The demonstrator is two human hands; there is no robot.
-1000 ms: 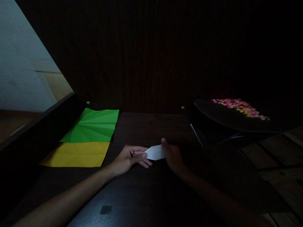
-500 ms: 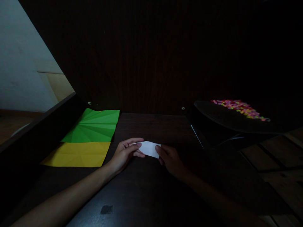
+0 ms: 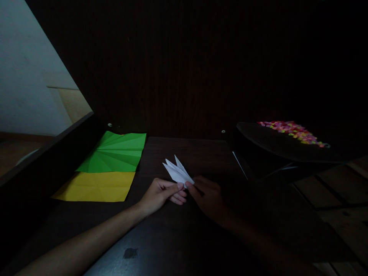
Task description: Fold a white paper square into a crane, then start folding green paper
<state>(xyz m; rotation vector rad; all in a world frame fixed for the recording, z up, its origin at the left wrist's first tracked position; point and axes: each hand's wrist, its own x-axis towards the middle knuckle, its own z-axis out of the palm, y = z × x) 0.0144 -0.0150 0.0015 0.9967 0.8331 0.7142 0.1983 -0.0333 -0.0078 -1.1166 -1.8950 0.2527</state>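
Observation:
A white folded paper (image 3: 177, 173) with several pointed flaps is held over the dark table, its points fanning up and to the left. My left hand (image 3: 164, 193) pinches its lower end between thumb and fingers. From the other side, my right hand (image 3: 209, 195) grips the same lower end, thumb and forefinger on the edge; its other fingers are in deep shadow. To the left lie a creased green paper sheet (image 3: 117, 152) and a creased yellow paper sheet (image 3: 97, 186), the green one partly over the yellow.
A dark board (image 3: 172, 76) rises behind the table (image 3: 161, 237), and a raised ledge (image 3: 51, 147) runs along its left side. At the right, a string of small pink and yellow pieces (image 3: 296, 132) lies on a dark rounded surface (image 3: 258, 138).
The white paper has turned from a flat, sideways band to an upright shape with its pointed flaps spread. Both hands have shifted to its lower end, the left moving rightward and slightly down.

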